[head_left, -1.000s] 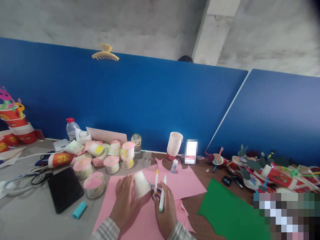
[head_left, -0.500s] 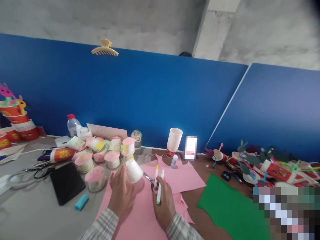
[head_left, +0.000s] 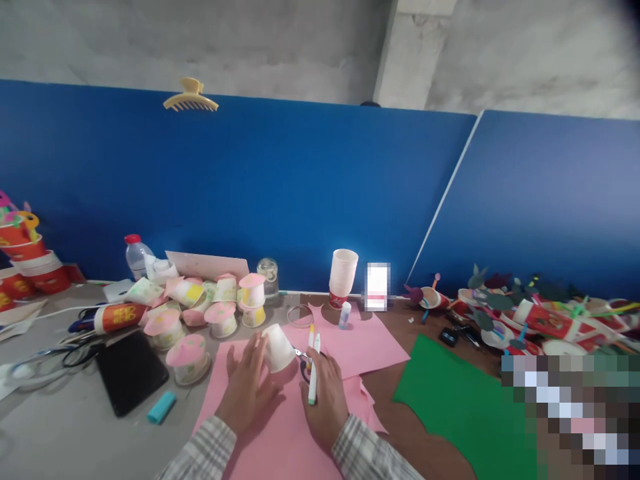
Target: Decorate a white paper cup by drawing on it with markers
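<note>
The left sleeve and right sleeve are long, in grey-and-white plaid with crossing bands; the left hand and right hand are bare.

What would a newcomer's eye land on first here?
Probably the broad blue partition across the view, with a yellow claw hair clip at its top edge. Lower down, the left hand holds a white paper cup over pink paper, while the right hand holds a white marker. Further right lies a green sheet.
</note>
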Demonstrator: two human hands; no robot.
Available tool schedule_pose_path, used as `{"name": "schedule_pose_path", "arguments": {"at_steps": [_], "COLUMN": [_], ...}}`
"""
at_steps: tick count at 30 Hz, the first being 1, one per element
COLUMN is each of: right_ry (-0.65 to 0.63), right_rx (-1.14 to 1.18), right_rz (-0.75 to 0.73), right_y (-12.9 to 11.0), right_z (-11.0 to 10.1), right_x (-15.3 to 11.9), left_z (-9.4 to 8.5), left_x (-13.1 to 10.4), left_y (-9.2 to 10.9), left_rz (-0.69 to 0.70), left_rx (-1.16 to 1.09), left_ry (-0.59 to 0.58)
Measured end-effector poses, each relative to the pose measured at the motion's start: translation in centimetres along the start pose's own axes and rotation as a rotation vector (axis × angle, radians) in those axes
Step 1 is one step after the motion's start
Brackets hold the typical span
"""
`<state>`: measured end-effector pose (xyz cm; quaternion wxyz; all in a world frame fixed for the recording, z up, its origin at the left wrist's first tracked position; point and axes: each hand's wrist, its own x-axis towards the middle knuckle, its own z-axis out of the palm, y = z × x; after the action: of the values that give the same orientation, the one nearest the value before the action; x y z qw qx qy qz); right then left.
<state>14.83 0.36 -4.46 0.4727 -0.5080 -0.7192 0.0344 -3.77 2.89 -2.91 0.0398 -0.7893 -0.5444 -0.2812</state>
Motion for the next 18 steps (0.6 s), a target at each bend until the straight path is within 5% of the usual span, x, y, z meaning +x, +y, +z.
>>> {"name": "schedule_pose_path", "arguments": {"at_steps": [7,14,18], "right_ry": [-0.006,0.047,0.083], "right_rx": [0.017,0.028,0.049], "right_rz": [-0.002,0.013,0.019], "right_y": [-0.1,-0.6,-0.8], "right_z": [-0.1,-0.5,-0.8], "right_x": [0.2,0.3,0.4], "left_z": [-0.2,-2.3,-3.5], "left_x": [-0.3,0.5,1.0], "left_y": [0.2,0.4,-1.0], "left_rz": [0.050,-0.107,-0.053], "left_rx": [-0.116,-0.274,-0.195], "left_ry": [0.062,0.292,0.126]}}
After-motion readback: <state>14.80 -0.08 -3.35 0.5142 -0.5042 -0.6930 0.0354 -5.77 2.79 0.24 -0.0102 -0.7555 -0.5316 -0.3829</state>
